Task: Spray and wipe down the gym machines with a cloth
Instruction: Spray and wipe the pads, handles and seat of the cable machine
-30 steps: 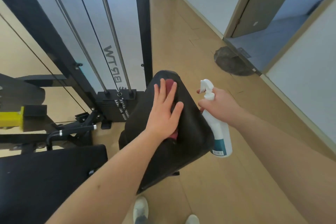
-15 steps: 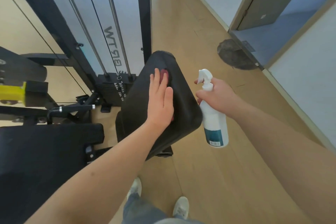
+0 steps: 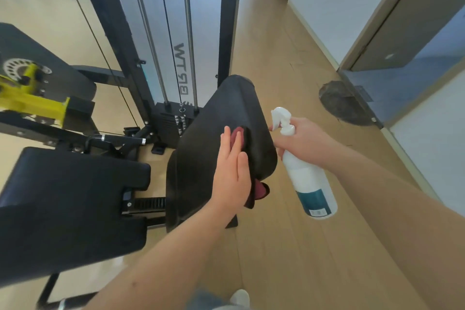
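A black padded back rest (image 3: 198,158) of a gym machine stands tilted in front of me. My left hand (image 3: 232,168) lies flat on it with straight fingers, pressing a dark red cloth (image 3: 259,190) against the pad; the cloth shows above my fingertips and below my palm. My right hand (image 3: 302,141) grips the neck of a white spray bottle (image 3: 310,184) with a teal label, held just right of the pad, nozzle pointing left.
A black seat pad (image 3: 70,204) sits at lower left, with a yellow lever part (image 3: 30,103) behind it. The cable tower with steel rods and weight stack (image 3: 173,121) stands behind the pad. Wooden floor runs right toward a doorway with a round dark mat (image 3: 344,106).
My left hand and the cloth have slid down the back rest toward its lower right edge. The view has shifted nearer and lower; the bottle stays beside the pad.
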